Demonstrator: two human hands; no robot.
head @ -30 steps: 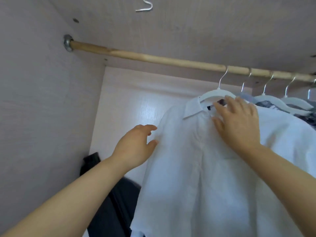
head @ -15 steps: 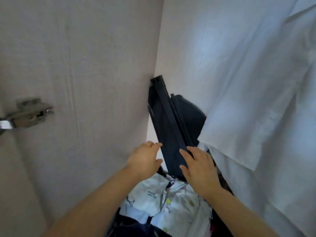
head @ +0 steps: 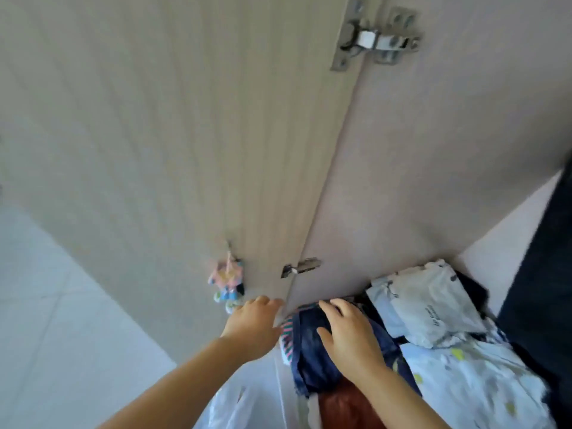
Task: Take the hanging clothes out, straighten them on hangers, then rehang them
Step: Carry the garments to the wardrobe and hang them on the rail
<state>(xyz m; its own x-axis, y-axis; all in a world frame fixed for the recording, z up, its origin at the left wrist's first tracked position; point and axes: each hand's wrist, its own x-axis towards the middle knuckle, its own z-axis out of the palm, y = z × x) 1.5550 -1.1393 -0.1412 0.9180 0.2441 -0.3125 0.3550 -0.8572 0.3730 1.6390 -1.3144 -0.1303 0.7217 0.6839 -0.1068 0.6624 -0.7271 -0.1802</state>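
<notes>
Two-handed reach low into the wardrobe (head: pixel 433 181): right hand (head: pixel 349 335) lies flat, unclenched, on a folded denim garment (head: pixel 312 363) atop the clothes pile (head: pixel 464 382); left hand (head: pixel 252 328), blurred, seems empty beside it. Denim: soft, weighty; grasp its folded edge.

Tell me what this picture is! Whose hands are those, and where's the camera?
There's no machine here. A person wears a camera on their head, so you see what they see, looking down at their own arms. They stand at an open wardrobe: the pale door has a metal hinge and a little colourful toy hanging on it. At the bottom lies a pile of clothes. The right hand rests flat on a dark blue denim piece; beside it are white patterned clothes. The left hand is near the door's edge, fingers relaxed. Neither hand grips anything.
</notes>
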